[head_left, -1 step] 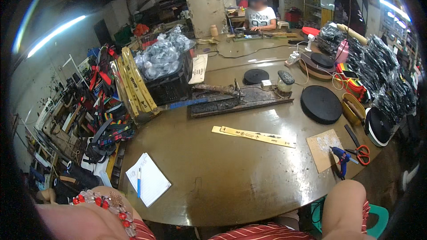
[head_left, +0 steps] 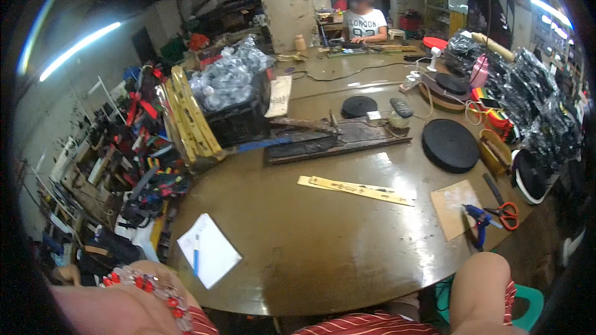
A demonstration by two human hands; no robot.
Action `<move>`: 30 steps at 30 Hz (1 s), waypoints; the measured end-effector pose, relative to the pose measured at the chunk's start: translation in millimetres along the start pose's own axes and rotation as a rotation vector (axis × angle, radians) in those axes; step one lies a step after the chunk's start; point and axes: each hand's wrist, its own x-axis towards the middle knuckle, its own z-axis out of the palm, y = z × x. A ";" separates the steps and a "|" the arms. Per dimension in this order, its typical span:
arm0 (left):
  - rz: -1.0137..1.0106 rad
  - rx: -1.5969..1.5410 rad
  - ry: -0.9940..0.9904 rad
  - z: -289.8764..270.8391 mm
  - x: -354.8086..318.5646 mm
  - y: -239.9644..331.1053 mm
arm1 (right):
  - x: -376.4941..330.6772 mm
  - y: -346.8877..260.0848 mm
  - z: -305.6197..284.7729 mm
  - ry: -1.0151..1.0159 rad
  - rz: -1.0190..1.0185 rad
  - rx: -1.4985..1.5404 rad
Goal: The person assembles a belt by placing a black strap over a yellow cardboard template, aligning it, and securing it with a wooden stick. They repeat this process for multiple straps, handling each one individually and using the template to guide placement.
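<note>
Neither of my hands shows. At the lower left my left arm is bent close to the camera, with a string of red and clear beads against it. Bare skin of my right arm or knee, I cannot tell which, rises at the lower right. Nearest on the table's left lies a white paper pad with a blue-and-white pen on it. Two yellow marked strips lie crossed mid-table. On the right, a blue glue gun rests by a cardboard piece and orange-handled scissors.
Black webbing rolls stand along the right, before plastic-wrapped bundles. A dark board lies across the table beside a black crate of clear bags. Yellow strips lean at left. A person sits at the far end.
</note>
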 end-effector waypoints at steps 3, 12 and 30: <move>-0.007 0.003 0.001 0.2 -1.1 -0.6 | -21.8 17.8 -6.7 0.002 0.105 -0.339; -0.016 -0.004 0.008 2.4 0.3 -3.5 | -71.4 60.2 -3.8 -0.144 0.169 -0.812; 0.025 0.014 -0.019 -7.2 25.1 32.0 | -34.9 -17.3 19.9 0.044 -0.527 0.691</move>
